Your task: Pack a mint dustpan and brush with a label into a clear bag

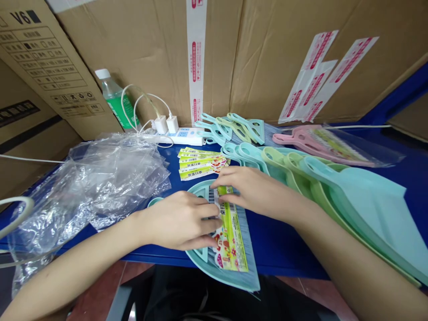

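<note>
A light-blue dustpan [203, 278] lies at the table's front edge with a small brush [249, 236] in it, its blue-grey bristles toward the right. On the brush rests a yellow-green printed label card [234, 240]. My left hand [183, 220] lies over the brush, fingers apart and bent, its fingertips touching the card's left edge. At the card's far end, my right hand [240, 187] has thumb and fingers closed on it. My left hand hides most of the dustpan handle. Several similar cards [197, 162] lie fanned out just beyond.
Clear plastic bags [113, 178] are heaped on the left. Stacked blue and green dustpans [361, 191] cover the right, with loose brushes [247, 127] and a bagged pink set [307, 140] behind. A power strip [187, 136], bottle [117, 100] and cardboard boxes [143, 49] stand at the back.
</note>
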Demonstrator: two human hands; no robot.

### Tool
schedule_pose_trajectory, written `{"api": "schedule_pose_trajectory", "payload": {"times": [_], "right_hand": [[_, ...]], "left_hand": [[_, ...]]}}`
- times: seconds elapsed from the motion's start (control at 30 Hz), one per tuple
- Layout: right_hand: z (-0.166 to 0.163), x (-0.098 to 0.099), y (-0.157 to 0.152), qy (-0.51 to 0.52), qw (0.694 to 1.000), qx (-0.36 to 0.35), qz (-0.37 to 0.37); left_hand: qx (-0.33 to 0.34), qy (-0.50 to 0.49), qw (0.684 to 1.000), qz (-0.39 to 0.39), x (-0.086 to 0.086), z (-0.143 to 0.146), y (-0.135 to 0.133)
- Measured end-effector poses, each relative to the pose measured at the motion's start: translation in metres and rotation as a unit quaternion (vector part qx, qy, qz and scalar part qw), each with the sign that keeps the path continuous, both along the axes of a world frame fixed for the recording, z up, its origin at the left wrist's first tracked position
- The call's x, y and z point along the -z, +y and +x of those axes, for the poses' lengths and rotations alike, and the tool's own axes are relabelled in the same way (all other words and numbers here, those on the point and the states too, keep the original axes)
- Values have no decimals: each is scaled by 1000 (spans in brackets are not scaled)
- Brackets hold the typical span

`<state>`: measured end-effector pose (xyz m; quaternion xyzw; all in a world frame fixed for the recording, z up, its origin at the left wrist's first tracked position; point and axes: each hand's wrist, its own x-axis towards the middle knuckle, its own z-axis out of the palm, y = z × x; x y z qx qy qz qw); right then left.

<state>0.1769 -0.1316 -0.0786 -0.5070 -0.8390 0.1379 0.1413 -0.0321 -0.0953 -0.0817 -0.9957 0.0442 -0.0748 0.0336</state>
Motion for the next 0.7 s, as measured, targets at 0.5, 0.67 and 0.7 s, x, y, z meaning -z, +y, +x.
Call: {"api": "schedule_pose_trajectory", "payload": {"times": [0.5, 0.67, 0.7], "right_hand": [[0, -1, 1, -25, 999, 5, 31], [5, -8, -3, -60, 989, 60, 123], [5, -10, -3, -77, 985, 81, 130]], "left_hand": [[-99, -24, 995, -22, -43, -25, 25], [-184, -15, 983, 9, -51, -52, 39], [-193, -18, 981, 1, -48, -58, 41]]}}
